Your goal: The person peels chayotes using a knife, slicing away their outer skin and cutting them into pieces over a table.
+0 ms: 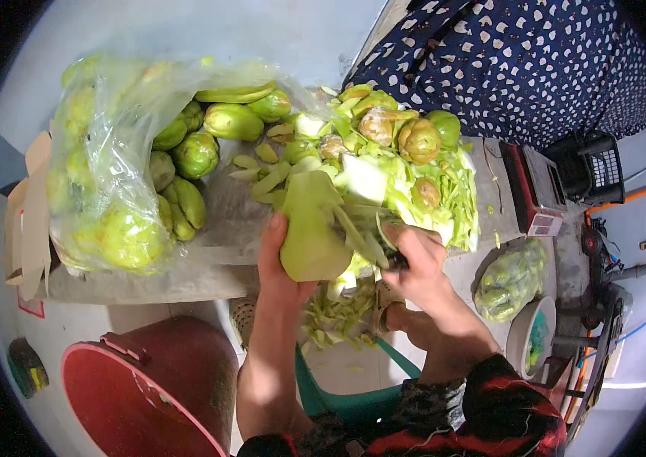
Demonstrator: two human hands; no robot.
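My left hand [271, 255] is wrapped round a large pale green chayote [312, 236], partly peeled and held up over the table's front edge. My right hand [418, 263] is closed on the dark handle of a knife [394, 257]. Its blade is blurred and lies against the chayote's right side, with a strip of peel [359, 238] along it. Behind both hands spreads a heap of green peelings [445, 206], with several browned chayotes [419, 141] on top.
A clear plastic bag of chayotes [113, 175] lies open at left, beside a cardboard box [30, 206]. Below are a red bin [178, 381] and fallen peelings [338, 320]. A red scale [532, 186] and a filled bag [513, 278] are at right. Patterned dark fabric [506, 68] hangs behind.
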